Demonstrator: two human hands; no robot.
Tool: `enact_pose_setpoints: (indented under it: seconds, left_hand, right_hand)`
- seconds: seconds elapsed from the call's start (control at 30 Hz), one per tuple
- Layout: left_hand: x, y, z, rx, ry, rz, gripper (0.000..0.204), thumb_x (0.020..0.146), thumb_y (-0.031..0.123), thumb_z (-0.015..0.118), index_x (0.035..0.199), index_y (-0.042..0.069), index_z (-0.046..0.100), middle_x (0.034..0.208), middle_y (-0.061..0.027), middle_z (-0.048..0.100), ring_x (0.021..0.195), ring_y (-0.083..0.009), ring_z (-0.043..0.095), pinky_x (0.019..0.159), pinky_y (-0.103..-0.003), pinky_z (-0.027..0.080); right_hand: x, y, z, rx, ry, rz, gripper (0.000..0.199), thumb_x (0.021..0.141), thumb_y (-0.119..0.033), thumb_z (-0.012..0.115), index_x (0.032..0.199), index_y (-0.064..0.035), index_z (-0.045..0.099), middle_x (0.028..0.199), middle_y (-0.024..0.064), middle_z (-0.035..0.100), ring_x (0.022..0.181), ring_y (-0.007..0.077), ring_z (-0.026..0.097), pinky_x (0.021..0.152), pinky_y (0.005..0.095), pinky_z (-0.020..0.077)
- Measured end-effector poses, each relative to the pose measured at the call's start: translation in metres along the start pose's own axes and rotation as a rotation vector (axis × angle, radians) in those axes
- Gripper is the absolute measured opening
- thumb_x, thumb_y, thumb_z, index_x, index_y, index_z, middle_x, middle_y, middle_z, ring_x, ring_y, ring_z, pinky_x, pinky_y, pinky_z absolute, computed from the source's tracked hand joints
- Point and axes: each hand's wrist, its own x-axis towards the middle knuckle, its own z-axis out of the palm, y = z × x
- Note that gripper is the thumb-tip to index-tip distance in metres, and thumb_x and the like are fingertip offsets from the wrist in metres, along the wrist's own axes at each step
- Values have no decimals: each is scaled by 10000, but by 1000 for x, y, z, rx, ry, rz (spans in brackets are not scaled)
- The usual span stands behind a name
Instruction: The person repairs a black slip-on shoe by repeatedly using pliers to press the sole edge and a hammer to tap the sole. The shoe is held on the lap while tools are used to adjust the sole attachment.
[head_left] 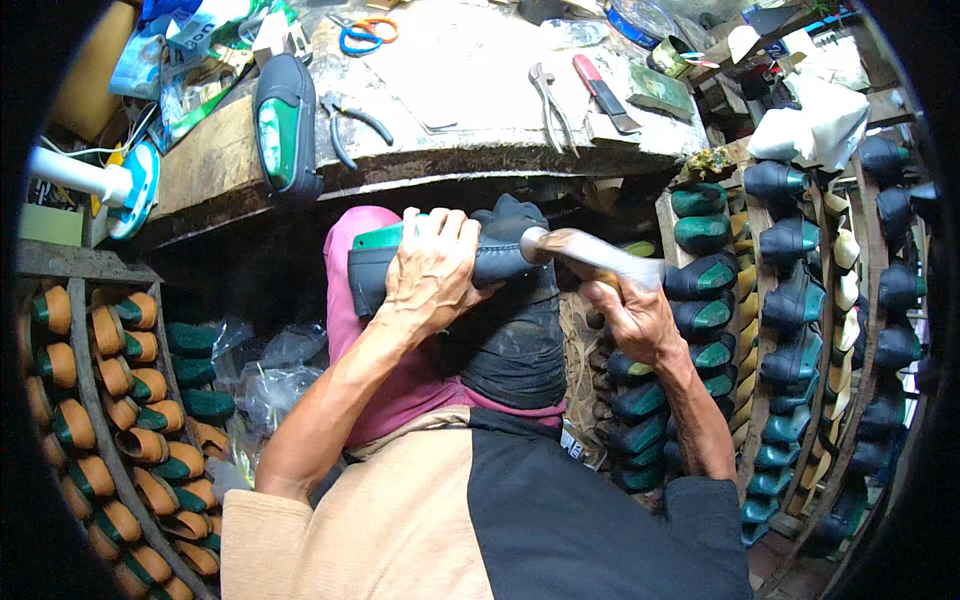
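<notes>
My left hand (pixel 430 272) is closed around a black shoe (pixel 368 282) fitted over a green shoe last (pixel 378 238). The shoe lies sideways across my lap, one end toward the left and the other toward the right. In my right hand (pixel 636 318) a hammer (pixel 592 250) is gripped by its handle, mostly hidden by the fingers. The hammer's rounded face is right at the shoe's right end; whether they touch I cannot tell. Beneath the shoe, a dark cloth (pixel 510 345) covers one thigh.
Ahead stands a worn workbench (pixel 460 130) holding another black shoe on a green last (pixel 288 125), pliers (pixel 350 128), pincers (pixel 551 108), a red-handled knife (pixel 604 92) and scissors (pixel 364 34). Racks of tan shoes (pixel 90 475) flank me left, dark shoes on lasts (pixel 790 300) right.
</notes>
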Motion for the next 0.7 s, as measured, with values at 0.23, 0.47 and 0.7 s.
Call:
enact_pose_setpoints:
  seconds: [0.23, 0.47, 0.7]
  left_hand:
    - [2, 5, 3, 63, -17, 12, 773, 766, 490, 951, 1324, 9, 719, 1251, -135, 707, 1244, -341, 653, 1127, -562, 451]
    - [7, 4, 3, -21, -13, -12, 792, 767, 501, 967, 1320, -1, 704, 1276, -155, 716, 1266, -348, 659, 1145, -590, 446]
    - [16, 1, -5, -19, -133, -33, 883, 748, 645, 972, 1316, 24, 705, 1259, -147, 734, 1260, -338, 670, 1118, -558, 468]
  right_hand:
    - [7, -28, -22, -210, -59, 34, 421, 1133, -466, 693, 1026, -59, 695, 733, 247, 704, 720, 466, 749, 658, 541, 584]
    - [24, -48, -22, -468, -109, -22, 463, 1133, -490, 678, 1016, -42, 691, 702, 237, 693, 659, 470, 727, 624, 554, 562]
    - [39, -49, -11, -426, -165, 75, 477, 1144, -504, 652, 1057, -36, 681, 718, 244, 701, 695, 478, 738, 632, 571, 577]
